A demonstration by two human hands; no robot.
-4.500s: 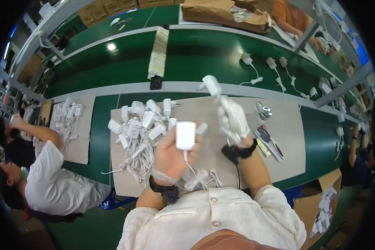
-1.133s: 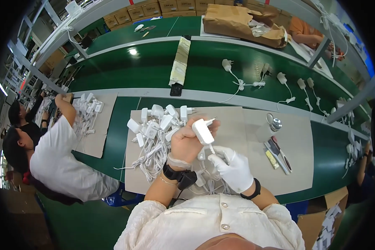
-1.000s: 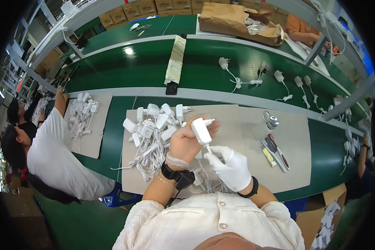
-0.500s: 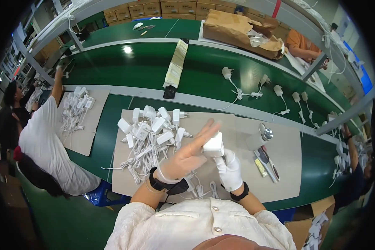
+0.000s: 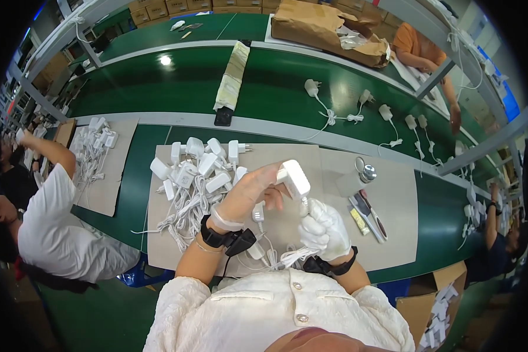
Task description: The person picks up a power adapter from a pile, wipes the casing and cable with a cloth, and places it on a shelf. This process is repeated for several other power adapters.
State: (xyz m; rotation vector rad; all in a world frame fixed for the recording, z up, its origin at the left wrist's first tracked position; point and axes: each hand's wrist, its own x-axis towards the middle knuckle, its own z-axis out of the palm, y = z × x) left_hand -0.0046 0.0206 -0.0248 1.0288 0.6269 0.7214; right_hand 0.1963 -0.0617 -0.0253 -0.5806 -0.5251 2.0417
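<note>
- White plug-in power adapter point(image 5: 297, 179) is up between both hands, above the beige mat point(image 5: 396, 240).
- Right hand point(image 5: 325, 232), white-gloved, is clenched around the adapter's white cord point(image 5: 304, 205) just below the housing; bundled cable hangs out below the fist.
- Left hand point(image 5: 252, 190) has its fingers at the adapter's left side; can't tell if they grip or only touch, contact is partly hidden.
- Hands are close together, adapter spanning them.
- Pile of white adapters point(image 5: 205, 165) with bundled cables sits on the mat, left of the hands.
- Right of the hands: metal-topped bottle point(image 5: 350, 185), red-and-black-handled tool point(image 5: 374, 214), small yellow piece point(image 5: 359, 222).
- Beyond: several corded adapters lie on the green bench surface point(image 5: 158, 88).
</note>
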